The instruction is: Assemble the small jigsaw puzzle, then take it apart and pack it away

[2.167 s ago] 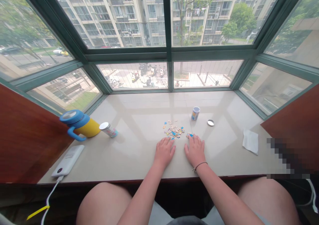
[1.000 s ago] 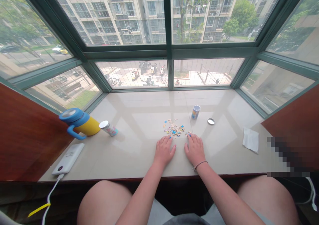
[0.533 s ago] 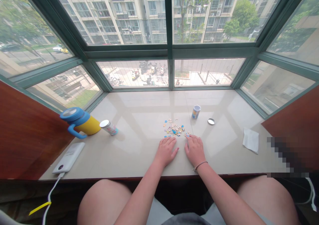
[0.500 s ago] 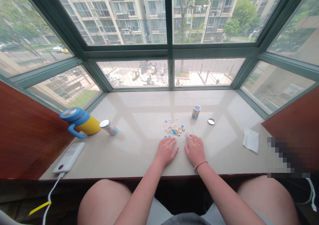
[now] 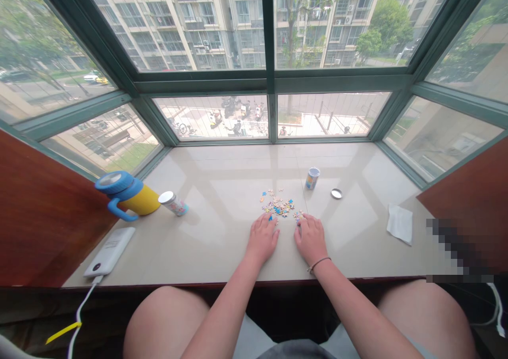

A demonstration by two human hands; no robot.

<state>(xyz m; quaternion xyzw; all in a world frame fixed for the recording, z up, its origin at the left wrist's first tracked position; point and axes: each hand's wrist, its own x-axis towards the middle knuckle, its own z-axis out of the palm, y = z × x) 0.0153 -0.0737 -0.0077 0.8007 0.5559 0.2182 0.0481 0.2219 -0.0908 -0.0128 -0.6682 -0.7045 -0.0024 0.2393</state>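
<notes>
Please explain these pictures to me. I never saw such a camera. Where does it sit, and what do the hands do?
No machine is here, only a person's two bare hands. Every picture comes from one camera worn on the person's head, looking forward and down. The person sits at a pale polished stone window sill. The open left hand rests at the edge of a small heap of multicoloured jigsaw pieces. The right hand has its fingertips at a few pieces; I cannot tell if it holds one. Nearby stand a small blue-labelled can, a round silver lid and a yellow mug with a blue lid.
</notes>
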